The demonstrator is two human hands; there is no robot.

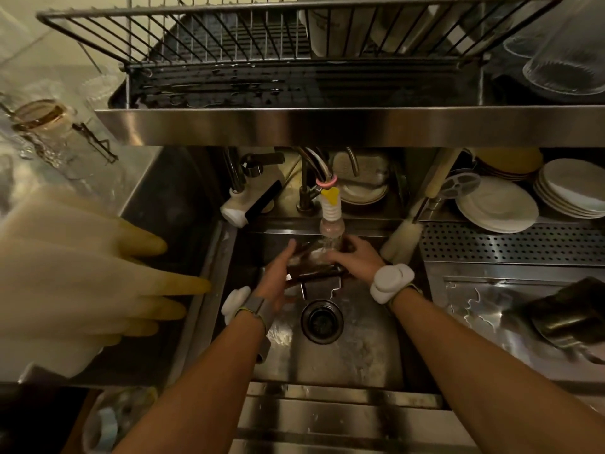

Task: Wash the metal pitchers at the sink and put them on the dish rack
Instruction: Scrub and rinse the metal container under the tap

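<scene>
Two metal pitchers in view. First pitcher (311, 265) held low in sink (360, 352), tilted, directly under faucet nozzle (331, 221), above drain (322, 319). Two hands on it: left hand (278, 273) wrapped round its left side, right hand (355, 257) curled over its right side and rim; pitcher between both palms. Second pitcher (569, 317) lies on its side on right counter (474, 309), well apart from hands. One dish rack (229, 54) on shelf above sink. One rubber glove (82, 273) on left counter. One bottle brush (401, 237) just right of right hand.
</scene>
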